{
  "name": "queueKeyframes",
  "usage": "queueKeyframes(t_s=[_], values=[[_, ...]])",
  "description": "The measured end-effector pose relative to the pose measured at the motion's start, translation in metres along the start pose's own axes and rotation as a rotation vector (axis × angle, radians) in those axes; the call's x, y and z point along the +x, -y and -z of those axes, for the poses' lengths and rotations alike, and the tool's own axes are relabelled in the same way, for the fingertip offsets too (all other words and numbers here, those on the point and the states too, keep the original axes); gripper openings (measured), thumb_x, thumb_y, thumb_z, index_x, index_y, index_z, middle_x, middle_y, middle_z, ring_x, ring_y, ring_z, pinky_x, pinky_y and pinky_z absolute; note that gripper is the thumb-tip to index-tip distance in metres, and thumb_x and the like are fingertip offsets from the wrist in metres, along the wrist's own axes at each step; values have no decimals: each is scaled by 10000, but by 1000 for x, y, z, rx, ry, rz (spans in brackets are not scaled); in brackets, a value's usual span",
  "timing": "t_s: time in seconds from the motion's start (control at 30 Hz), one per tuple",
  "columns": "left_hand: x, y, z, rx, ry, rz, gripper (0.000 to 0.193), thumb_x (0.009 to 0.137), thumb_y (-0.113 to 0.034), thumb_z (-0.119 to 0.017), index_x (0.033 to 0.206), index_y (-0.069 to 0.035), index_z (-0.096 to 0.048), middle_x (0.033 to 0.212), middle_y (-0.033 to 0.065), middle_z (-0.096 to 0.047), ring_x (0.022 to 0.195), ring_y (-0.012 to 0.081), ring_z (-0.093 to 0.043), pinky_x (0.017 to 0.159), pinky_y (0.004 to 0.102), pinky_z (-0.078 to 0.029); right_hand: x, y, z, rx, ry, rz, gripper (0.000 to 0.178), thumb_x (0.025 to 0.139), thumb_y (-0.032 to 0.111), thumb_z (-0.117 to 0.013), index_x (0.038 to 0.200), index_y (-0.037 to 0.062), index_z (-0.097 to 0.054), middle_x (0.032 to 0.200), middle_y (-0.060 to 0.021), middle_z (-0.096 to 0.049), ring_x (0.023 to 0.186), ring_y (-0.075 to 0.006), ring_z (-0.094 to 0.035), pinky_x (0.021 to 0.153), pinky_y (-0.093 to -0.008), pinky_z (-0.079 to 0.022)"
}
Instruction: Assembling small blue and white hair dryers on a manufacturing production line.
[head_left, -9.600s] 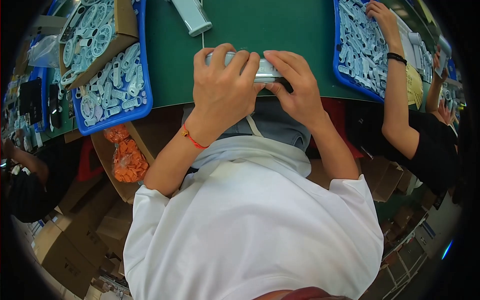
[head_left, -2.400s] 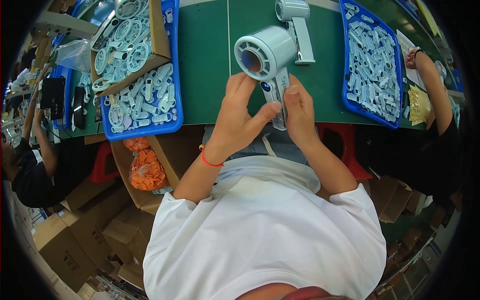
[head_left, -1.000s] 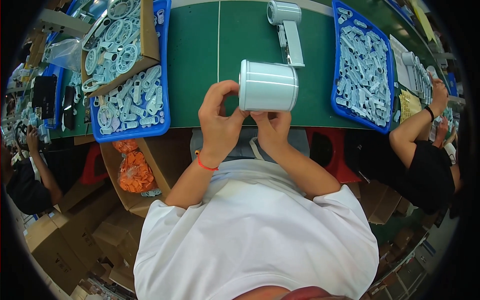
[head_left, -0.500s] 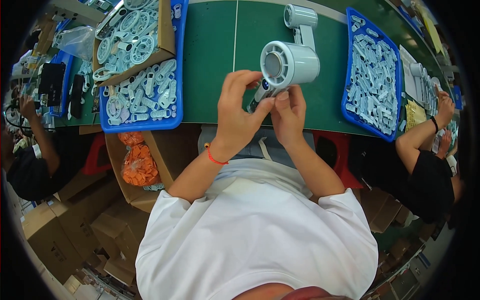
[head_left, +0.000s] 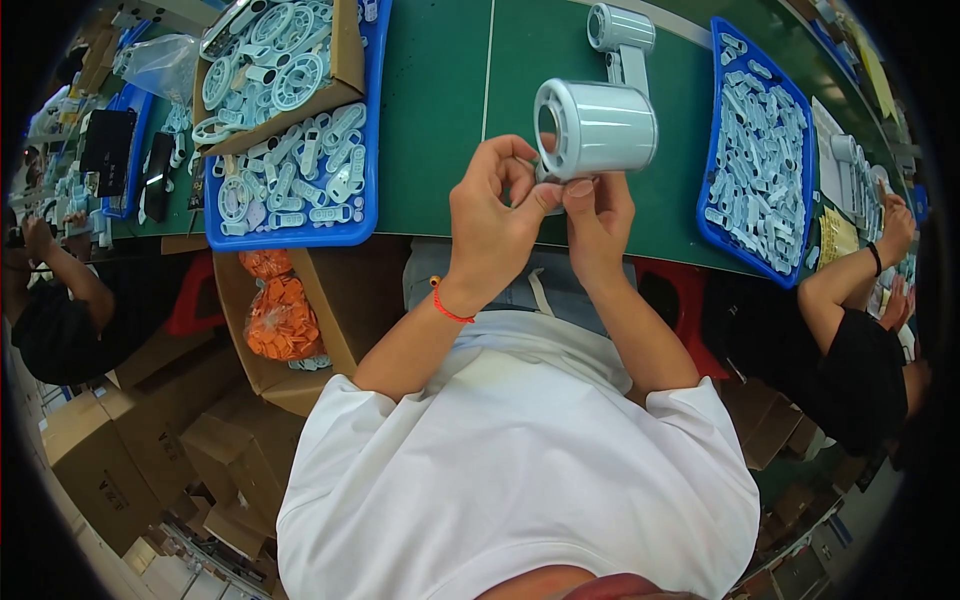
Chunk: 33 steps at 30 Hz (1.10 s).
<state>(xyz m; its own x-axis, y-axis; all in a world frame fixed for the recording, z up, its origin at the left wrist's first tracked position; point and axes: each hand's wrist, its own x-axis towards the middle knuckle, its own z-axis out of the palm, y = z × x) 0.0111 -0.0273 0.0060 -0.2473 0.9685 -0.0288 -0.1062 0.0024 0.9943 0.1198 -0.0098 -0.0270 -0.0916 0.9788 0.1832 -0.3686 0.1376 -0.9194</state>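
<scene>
Close above the table's near edge I hold a pale blue handheld fan (head_left: 607, 128) with a wide drum-shaped head. Its ribbed ring and round opening face left. My left hand (head_left: 492, 215) pinches at the fan's handle just below the head, thumb and fingers bent in. From the other side my right hand (head_left: 602, 225) grips the same handle, its thumb beside the left thumb. Most of the handle is hidden by my fingers. A second fan (head_left: 622, 30) of the same kind lies just beyond on the green table (head_left: 430, 130).
At left, a blue tray (head_left: 300, 240) of pale parts carries a cardboard box (head_left: 347, 60) of rings. Another blue tray (head_left: 707, 200) of small parts stands at right. Bagged orange pieces (head_left: 285, 320) sit in a carton below. Co-workers' arms (head_left: 850, 270) work on both sides.
The fan's head has turned, showing more of its side. Its handle with a dark round spot, visible before, is now mostly covered by my fingers. The whole view has shifted slightly.
</scene>
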Motion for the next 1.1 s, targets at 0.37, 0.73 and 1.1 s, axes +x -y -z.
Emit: queueKeyframes(t_s=[0.37,0.73,1.1], values=[[-7,9,5,63,212,-146,1007,610,-177,-795,1371,-43,-149,1180,118,-375,1155,242,-387,992,338,-305,8,10,-2,402,248,-264,639,812,497,-590,1190,30,-372,906,-75,-517,824,-131,-519,697,-258,-444],[-3,-4,12,539,272,-157,781,678,-71,-659,1340,-24,-246,1047,253,-548,902,385,-590,765,397,-482,23,49,18,-112,323,-418,492,816,141,-607,1226,-56,-419,1116,-114,-524,1022,-170,-519,886,-319,-431],[-8,3,4,532,226,-254,742,686,-53,-665,1312,-6,-269,1061,267,-531,887,413,-582,746,411,-487,25,58,15,-328,287,-326,369,812,-17,-474,1177,-66,-469,1013,-105,-568,948,-162,-558,819,-292,-465]])
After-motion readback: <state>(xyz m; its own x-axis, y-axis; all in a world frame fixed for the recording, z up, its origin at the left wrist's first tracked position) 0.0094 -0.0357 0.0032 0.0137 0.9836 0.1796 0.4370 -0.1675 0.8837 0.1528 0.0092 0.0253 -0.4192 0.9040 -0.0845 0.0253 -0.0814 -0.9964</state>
